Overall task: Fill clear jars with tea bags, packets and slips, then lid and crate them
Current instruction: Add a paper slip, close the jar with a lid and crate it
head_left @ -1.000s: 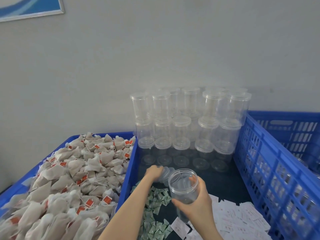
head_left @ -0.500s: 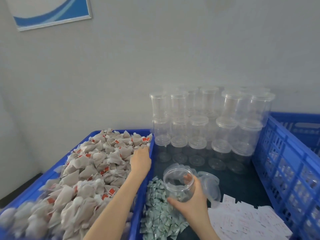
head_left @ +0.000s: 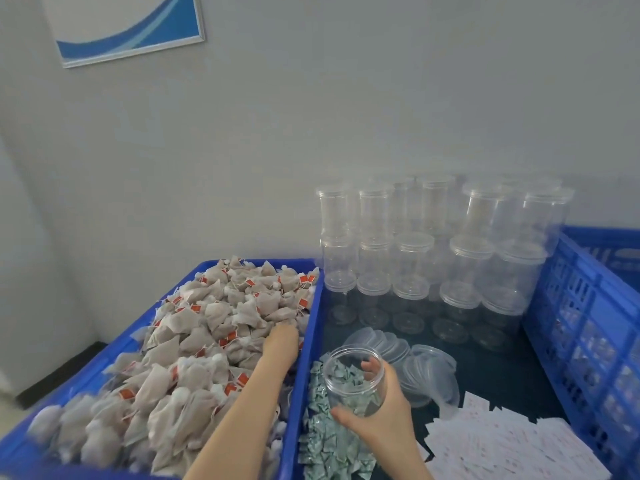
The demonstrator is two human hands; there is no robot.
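Note:
My right hand (head_left: 381, 417) grips an open, empty clear jar (head_left: 353, 379), tilted, above a heap of small green packets (head_left: 327, 441). My left hand (head_left: 282, 341) reaches into the blue crate (head_left: 304, 344) of tea bags (head_left: 194, 341) on the left, fingers buried among the bags near its right wall; whether it holds any is hidden. Loose clear lids (head_left: 415, 362) lie just right of the jar. White paper slips (head_left: 512, 448) spread at the lower right.
Stacked lidded clear jars (head_left: 433, 258) stand against the wall behind the lids. A tall blue slatted crate (head_left: 581, 320) borders the right side. A framed blue-and-white picture (head_left: 128, 26) hangs on the grey wall at upper left.
My left hand has moved from the lids by the jar leftward into the tea bag crate. The right hand keeps holding the jar, now lower over the green packets. The view has shifted left.

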